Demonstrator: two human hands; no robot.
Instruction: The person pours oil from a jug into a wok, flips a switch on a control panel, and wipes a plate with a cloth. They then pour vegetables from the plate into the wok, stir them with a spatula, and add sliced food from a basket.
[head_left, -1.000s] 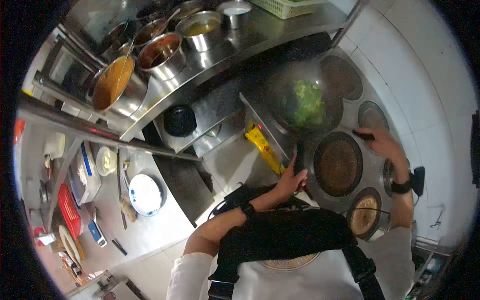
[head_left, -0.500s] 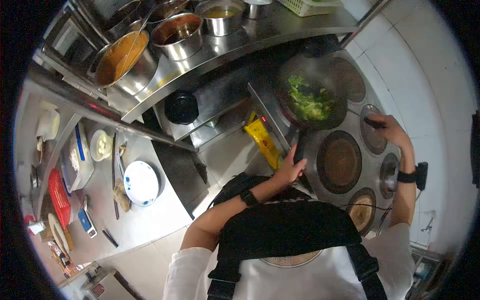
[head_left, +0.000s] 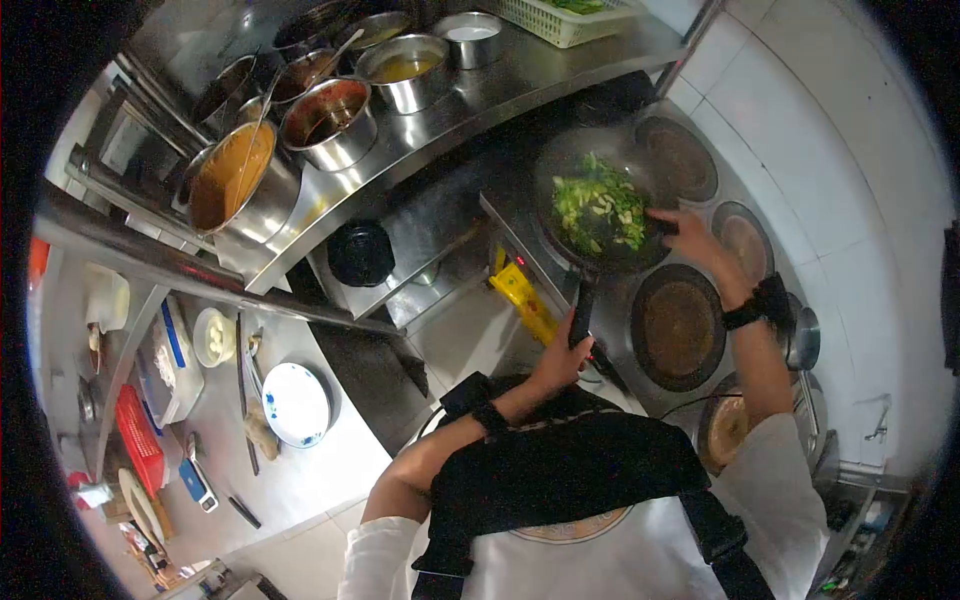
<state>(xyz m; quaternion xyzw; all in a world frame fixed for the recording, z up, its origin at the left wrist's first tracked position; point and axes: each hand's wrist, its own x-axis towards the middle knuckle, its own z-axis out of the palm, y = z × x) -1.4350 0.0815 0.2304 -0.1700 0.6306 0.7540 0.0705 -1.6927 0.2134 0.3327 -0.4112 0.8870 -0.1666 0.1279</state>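
A dark wok (head_left: 640, 165) sits on the stove at the upper right, holding chopped greens with pale pieces (head_left: 598, 203). My left hand (head_left: 563, 362) is wrapped around the wok's black handle (head_left: 583, 305), which points toward my body. Over the wok's right rim reaches my right hand (head_left: 697, 247), its fingers closed on a black-handled utensil (head_left: 663, 228). The working end of that utensil cannot be made out.
Several round burner plates (head_left: 678, 325) surround the wok. Sauce pots (head_left: 330, 125) and a pale green basket (head_left: 565, 25) line the steel shelf above. At left, a counter bears a white bowl (head_left: 296, 404), a red basket (head_left: 138, 438) and a scale (head_left: 198, 478). A yellow packet (head_left: 522, 300) lies below the stove edge.
My right hand has moved left, from above the burners to the wok's rim, with the utensil. The greens have shifted in the wok, and the steam has thinned. The camera view has tilted slightly.
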